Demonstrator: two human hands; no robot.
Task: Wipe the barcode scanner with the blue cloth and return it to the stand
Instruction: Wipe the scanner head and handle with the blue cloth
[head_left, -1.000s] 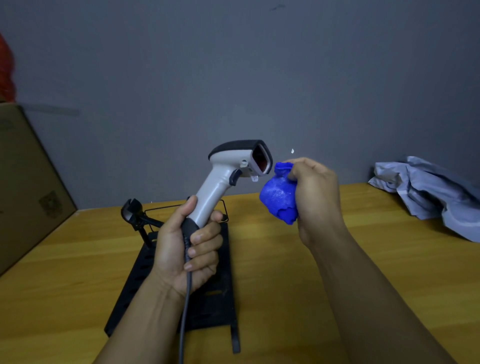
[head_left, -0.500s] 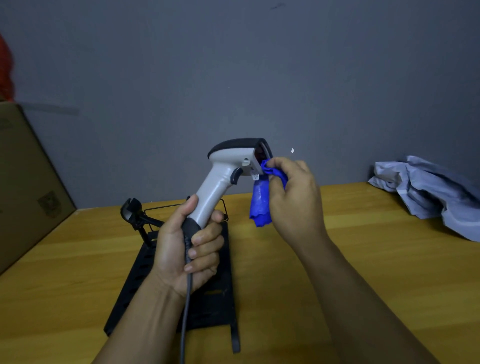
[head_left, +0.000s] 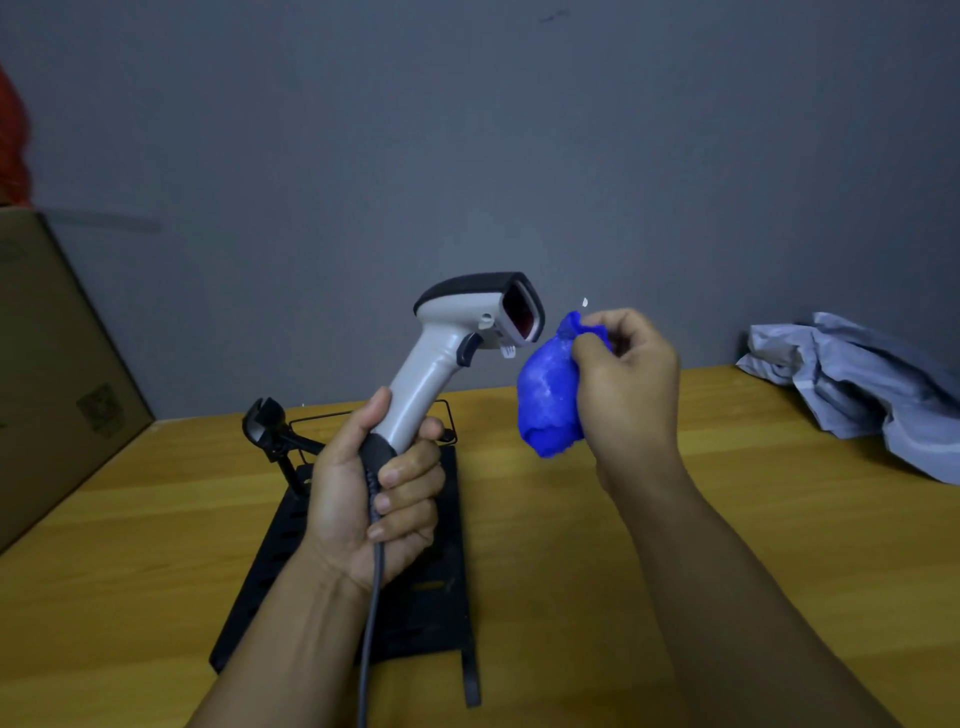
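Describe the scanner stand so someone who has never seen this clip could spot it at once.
Start at the wooden table below the grey wall. In its middle, under the left hand gripping the barcode scanner, lies a flat black slotted base: the stand. A thin arm rises at its far left to an empty black cradle, and it is the only black thing there.

— What's behind the work area on my feed?

— I see a plain grey wall (head_left: 467, 130) across the whole back, matte, with a small dark mark near the top and a tiny white fleck lower down.

— And the surface?

— A wooden worktop (head_left: 597, 571), yellowish, its grain running side to side, meeting the wall.

— Anything at the edges?

— A brown cardboard box (head_left: 57, 374) leans in on the left, with something red (head_left: 13, 145) above it. A crumpled pale grey cloth (head_left: 862, 384) lies far right. The light is dim and even.
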